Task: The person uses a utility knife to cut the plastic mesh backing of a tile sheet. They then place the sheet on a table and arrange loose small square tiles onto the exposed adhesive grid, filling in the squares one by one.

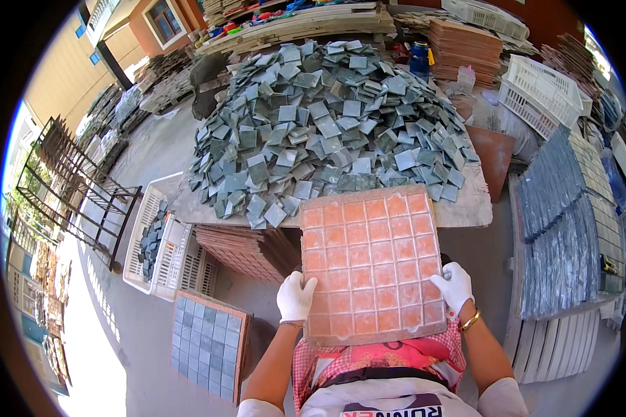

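Note:
A square orange-red grid tray [373, 263] with raised pale ridges is held in front of me, tilted up, its square pockets holding no tiles. My left hand [295, 297], in a white glove, is closed around its left edge with the thumb on the front. Opposite it, my right hand [455, 286], gloved too, grips the right edge in the same way. The tray's top edge overlaps the near side of a worktable [459, 214]. On that table lies a large heap of loose grey-green square tiles [327, 128]. My fingers behind the tray are hidden.
Left of me leans a tray filled with blue-grey tiles [205, 344]. Reddish trays [247, 251] are stacked below the table, beside white plastic crates [138, 254]. Tall stacks of tile sheets [553, 198] stand at right. A dark metal rack [83, 191] is far left.

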Tool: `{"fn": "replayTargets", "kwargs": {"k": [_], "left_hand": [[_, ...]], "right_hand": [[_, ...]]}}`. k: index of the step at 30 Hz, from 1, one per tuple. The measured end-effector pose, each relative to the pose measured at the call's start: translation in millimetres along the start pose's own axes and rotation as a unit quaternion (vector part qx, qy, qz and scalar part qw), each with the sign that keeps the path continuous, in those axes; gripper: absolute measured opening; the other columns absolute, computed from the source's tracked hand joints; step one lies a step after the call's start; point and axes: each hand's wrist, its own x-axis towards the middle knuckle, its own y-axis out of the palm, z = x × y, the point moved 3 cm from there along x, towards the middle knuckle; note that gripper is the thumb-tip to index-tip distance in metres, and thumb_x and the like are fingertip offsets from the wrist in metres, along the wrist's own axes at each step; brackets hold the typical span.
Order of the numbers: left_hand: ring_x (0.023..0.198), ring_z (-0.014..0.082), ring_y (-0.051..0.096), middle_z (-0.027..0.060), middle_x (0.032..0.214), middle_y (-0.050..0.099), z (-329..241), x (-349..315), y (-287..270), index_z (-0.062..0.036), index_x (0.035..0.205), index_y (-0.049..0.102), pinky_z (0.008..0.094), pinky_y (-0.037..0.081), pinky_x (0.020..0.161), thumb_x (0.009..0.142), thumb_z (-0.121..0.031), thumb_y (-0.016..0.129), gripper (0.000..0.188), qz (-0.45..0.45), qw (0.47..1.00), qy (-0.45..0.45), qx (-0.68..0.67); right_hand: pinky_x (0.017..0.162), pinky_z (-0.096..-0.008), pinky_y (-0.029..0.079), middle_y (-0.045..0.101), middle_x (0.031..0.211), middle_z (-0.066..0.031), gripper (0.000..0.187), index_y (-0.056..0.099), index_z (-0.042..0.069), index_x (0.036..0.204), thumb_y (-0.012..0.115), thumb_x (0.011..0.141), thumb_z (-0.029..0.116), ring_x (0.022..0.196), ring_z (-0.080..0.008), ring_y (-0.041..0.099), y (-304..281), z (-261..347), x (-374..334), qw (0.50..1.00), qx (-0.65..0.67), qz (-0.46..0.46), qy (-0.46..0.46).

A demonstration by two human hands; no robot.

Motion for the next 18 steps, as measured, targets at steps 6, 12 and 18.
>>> {"fn": "replayTargets", "kwargs": {"k": [6,12,18], "left_hand": [[0.059,0.0182,0.054,0.0102,0.065,0.058,12.2,-5.4,-1.8,-0.0004,0.080,0.057,0.0327,0.046,0.059,0.080,-0.025,0.067,0.026,-0.010,0.976,-0.064,-0.208],[0.059,0.0100,0.050,0.0025,0.064,0.055,2.7,-13.2,-20.6,-0.0014,0.081,0.055,0.0277,0.045,0.058,0.082,-0.018,0.067,0.020,0.000,0.953,-0.084,-0.291],[0.094,0.0096,0.054,0.0050,0.104,0.059,-110.7,-13.2,-68.7,0.0018,0.121,0.051,0.0243,0.043,0.082,0.090,-0.009,0.054,0.033,0.232,0.806,0.048,-0.543]], "right_hand": [[0.068,-0.0291,0.050,0.062,0.087,-0.0037,0.023,0.057,-0.002,0.095,0.066,0.084,0.017,0.072,-0.0124,0.058,-3.3,17.6,-7.6,0.869,0.454,0.139,0.139],[0.095,-0.0389,0.045,0.056,0.126,-0.0118,0.048,0.043,-0.002,0.133,0.055,0.091,0.018,0.111,-0.0231,0.057,-8.8,19.8,-8.8,0.808,0.515,0.272,0.095],[0.096,-0.0419,0.046,0.053,0.130,-0.0138,0.049,0.039,-0.002,0.136,0.050,0.093,0.019,0.111,-0.0268,0.057,-147.9,13.3,-61.7,0.788,0.614,0.016,0.045]]}}
